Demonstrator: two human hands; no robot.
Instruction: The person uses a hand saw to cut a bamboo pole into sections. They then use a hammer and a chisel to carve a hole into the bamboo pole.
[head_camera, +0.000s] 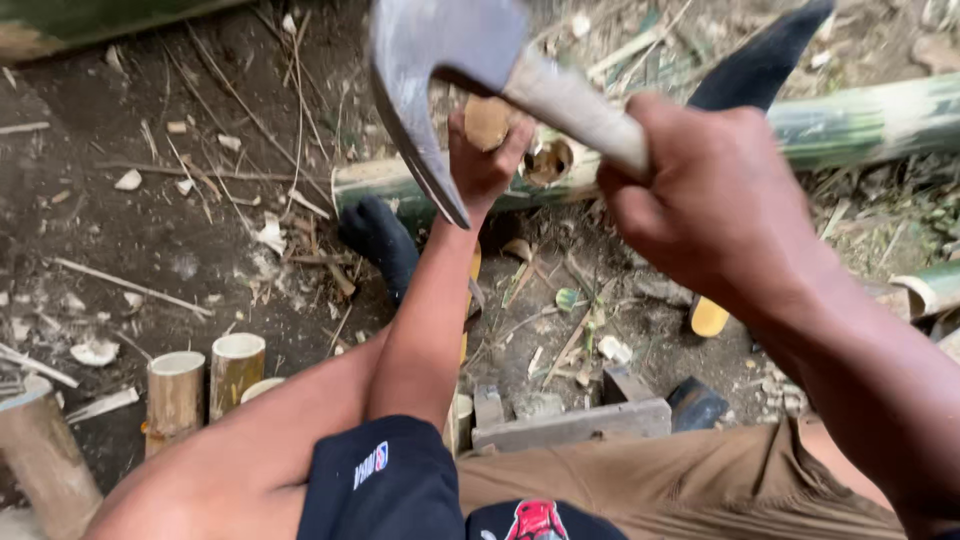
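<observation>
My right hand (700, 200) grips the pale wooden handle of a hatchet (425, 80), held up close to the camera with its steel blade pointing down and left. Beyond it, my left hand (485, 160) is closed around a short tan round piece of wood (488, 122), holding it by a ragged hole (548, 162) in a green bamboo pole (860, 120) that lies across the ground. The hatchet blade hangs above and just left of my left hand, not touching the wood.
Two feet in black socks (380, 240) (760, 60) rest by the pole. Short cut bamboo sections (175, 390) stand at lower left beside a thicker log (40, 460). A grey wooden block (570, 425) lies near my knees. Chips and splinters litter the dirt.
</observation>
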